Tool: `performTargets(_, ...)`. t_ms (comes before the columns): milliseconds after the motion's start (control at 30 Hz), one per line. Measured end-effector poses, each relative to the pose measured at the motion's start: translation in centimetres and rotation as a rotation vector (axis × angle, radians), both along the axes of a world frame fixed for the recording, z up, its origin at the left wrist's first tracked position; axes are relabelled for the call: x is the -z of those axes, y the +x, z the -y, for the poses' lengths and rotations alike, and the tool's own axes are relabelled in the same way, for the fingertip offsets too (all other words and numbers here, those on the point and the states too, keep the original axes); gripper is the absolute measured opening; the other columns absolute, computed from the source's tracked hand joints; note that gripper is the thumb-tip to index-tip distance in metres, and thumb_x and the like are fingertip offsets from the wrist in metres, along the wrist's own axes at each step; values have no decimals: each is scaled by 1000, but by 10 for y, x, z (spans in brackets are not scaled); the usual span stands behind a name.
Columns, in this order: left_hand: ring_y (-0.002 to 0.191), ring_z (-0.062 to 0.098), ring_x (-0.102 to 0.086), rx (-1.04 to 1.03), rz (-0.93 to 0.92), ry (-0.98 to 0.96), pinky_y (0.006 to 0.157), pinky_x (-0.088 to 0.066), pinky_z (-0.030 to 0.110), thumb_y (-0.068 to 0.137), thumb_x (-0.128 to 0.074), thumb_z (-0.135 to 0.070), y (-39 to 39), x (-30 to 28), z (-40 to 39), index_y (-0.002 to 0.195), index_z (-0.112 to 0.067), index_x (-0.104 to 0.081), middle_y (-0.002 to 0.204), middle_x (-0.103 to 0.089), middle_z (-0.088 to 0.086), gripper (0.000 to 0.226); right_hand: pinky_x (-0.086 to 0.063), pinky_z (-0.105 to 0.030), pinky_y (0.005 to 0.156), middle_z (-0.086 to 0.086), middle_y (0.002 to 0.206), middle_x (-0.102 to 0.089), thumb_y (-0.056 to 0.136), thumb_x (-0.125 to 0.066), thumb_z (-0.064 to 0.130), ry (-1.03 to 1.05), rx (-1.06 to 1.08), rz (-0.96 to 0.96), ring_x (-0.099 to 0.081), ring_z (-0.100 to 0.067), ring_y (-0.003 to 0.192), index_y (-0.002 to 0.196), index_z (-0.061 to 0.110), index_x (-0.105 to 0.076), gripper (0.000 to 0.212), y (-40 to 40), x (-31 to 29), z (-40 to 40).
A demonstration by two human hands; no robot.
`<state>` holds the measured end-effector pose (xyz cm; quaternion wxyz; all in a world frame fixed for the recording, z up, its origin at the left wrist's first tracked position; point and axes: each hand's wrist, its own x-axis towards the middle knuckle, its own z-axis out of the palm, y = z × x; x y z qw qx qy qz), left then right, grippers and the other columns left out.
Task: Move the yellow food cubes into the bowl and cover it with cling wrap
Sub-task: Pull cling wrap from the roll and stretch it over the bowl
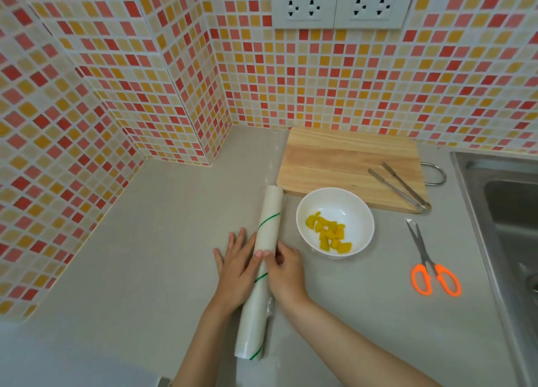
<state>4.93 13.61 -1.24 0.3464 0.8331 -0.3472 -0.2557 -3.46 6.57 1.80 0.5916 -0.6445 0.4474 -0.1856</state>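
Both hands, left hand (237, 273) and right hand (283, 273), are clamped on the cling wrap roll (260, 270); bowl (361, 212) sits just right. Film could bunch and stick to itself if pulled unevenly.

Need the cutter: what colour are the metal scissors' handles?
Orange, on the metal scissors, head view.

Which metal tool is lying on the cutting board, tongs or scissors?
The tongs lie on the cutting board. The orange-handled scissors lie on the bare counter, right of the bowl.
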Motion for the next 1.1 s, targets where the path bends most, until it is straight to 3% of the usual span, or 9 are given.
performTargets(133, 143, 2, -21, -123, -361, -340, 121, -12, 36, 95, -37, -40, -16, -17, 2, 137, -52, -24, 155, -27, -14, 45, -55, -35, 80, -11, 88, -74, 83, -61, 4, 196, 176, 260, -69, -19, 81, 89, 11, -71, 14, 2, -16, -3)
performTargets(267, 131, -3, -42, -167, -488, -593, 98, -42, 13, 92, -38, -38, -17, -39, 5, 133, -57, -32, 140, -41, -35, 45, -54, -21, 67, -2, 75, -73, 79, -67, 5, 354, 277, 421, -66, -9, 67, 74, 15, -70, 12, 7, -37, 4)
performTargets(400, 135, 15, -42, -95, -490, -619, 106, -43, 35, 92, -37, -41, -15, -56, 12, 139, -54, -28, 150, -37, -19, 49, -41, -20, 43, -2, 61, -64, 81, -65, 6, 386, 300, 439, -53, -12, 49, 65, 15, -65, 17, 6, -57, 19)
performTargets(500, 131, 0, -44, -53, -473, -624, 105, -42, 25, 90, -40, -40, -17, -69, 21, 131, -63, -31, 145, -37, -31, 47, -39, -23, 43, -8, 66, -62, 85, -61, 11, 333, 271, 371, -52, -20, 54, 71, 12, -62, 14, 2, -65, 29)
performTargets(567, 120, 0, -55, -36, -514, -634, 95, -50, 22, 90, -44, -36, -20, -74, 26, 130, -61, -33, 134, -52, -30, 49, -39, -25, 45, -12, 69, -58, 89, -55, 13, 286, 218, 324, -51, -22, 58, 77, 10, -59, 13, -2, -69, 35)
performTargets(700, 71, 18, -71, -154, -668, -672, 59, -57, 31, 81, -62, -26, -24, -84, 37, 129, -53, -45, 93, -76, 2, 58, -37, -21, 43, -5, 55, -48, 95, -43, 9, 338, 131, 434, -42, -14, 45, 70, 9, -51, 26, -13, -81, 54)
performTargets(867, 81, 25, -71, -165, -883, -691, 61, -58, 36, 72, -72, -8, -25, -97, 48, 141, -42, -33, 116, -69, 10, 86, -38, -21, 39, 0, 48, -48, 94, -46, 16, 549, -24, 625, -41, -14, 39, 78, 10, -51, 18, -27, -96, 79)
performTargets(967, 86, 28, -67, -62, -911, -630, 74, -59, 40, 70, -69, -8, -28, -103, 53, 139, -24, -41, 117, -65, 14, 76, -32, -17, 34, 1, 40, -39, 91, -51, 34, 473, -43, 575, -36, -14, 30, 75, 17, -58, 24, -32, -101, 91)
performTargets(1100, 59, 21, -66, -33, -1004, -552, 56, -57, 29, 68, -67, -12, -34, -108, 55, 102, -13, -67, 79, -71, 11, 34, -22, -12, 30, 5, 29, -35, 93, -50, 23, 253, 127, 580, -26, -10, 23, 58, 21, -55, 35, -32, -99, 99)
